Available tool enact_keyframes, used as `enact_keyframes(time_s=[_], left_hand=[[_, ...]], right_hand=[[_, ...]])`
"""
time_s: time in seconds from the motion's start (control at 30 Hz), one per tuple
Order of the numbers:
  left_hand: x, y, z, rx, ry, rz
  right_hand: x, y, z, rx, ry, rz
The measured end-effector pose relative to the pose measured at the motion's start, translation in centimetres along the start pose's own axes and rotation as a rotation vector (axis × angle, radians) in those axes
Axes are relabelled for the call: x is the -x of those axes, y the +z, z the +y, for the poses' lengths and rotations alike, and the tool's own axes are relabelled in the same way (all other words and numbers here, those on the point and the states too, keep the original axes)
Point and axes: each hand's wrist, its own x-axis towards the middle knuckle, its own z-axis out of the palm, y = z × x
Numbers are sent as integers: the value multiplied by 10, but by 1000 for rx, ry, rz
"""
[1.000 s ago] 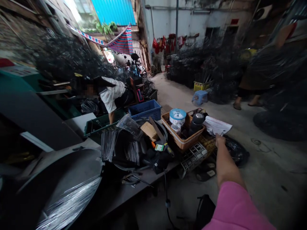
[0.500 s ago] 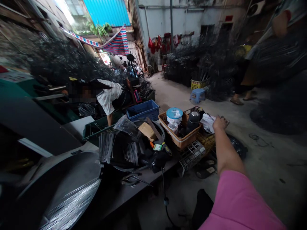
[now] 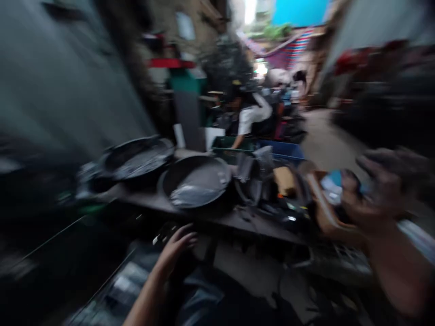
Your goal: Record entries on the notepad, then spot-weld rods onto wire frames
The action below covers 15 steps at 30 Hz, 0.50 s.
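My left hand (image 3: 178, 246) is low in the middle of the view, in front of the bench edge, with its fingers stretched out and nothing seen in them. My right hand (image 3: 384, 185), smeared by motion, is raised at the right over the brown basket (image 3: 321, 203). Its thumb and fingers look apart, and no held thing shows. In the basket a tub with a blue lid (image 3: 335, 181) and a dark rounded container are partly covered by this hand. A whitish, blurred bundle (image 3: 416, 235) lies beside my right forearm.
On the bench (image 3: 238, 217) stand two round dark pans, the nearer pan (image 3: 195, 181) with shiny thin pieces. Beyond are a green crate (image 3: 231, 142), a blue crate (image 3: 282, 149) and a bending person (image 3: 249, 120) in a white top. A cardboard piece (image 3: 284, 181) lies among tools.
The view has swung left, bringing both pans and my left hand into sight. My right hand has come away from the white bundle beside the basket.
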Motion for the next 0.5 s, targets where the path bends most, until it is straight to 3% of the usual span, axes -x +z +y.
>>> enact_keyframes(time_s=[0.07,0.17,0.23,0.3,0.33,0.4,0.5], left_hand=[[15,-6,13,-100,16,-50],[48,-26,31,-276,133,-57],[84,-42,32,-380,281,-43],[125,-60,23,-455,383,69],[145,-69,15,-472,399,164],[181,-90,-6,-423,373,500],[223,-123,-42,-248,310,1239]], right_hand=[[-10,22,-58,-283,-226,-192],[5,62,-143,-780,-425,-490],[28,90,-198,-1000,-471,-717],[54,118,-247,-1114,-426,-935],[66,131,-270,-1167,-397,-1032],[90,154,-310,-1262,-329,-1212],[116,176,-364,-1327,-167,-1433]])
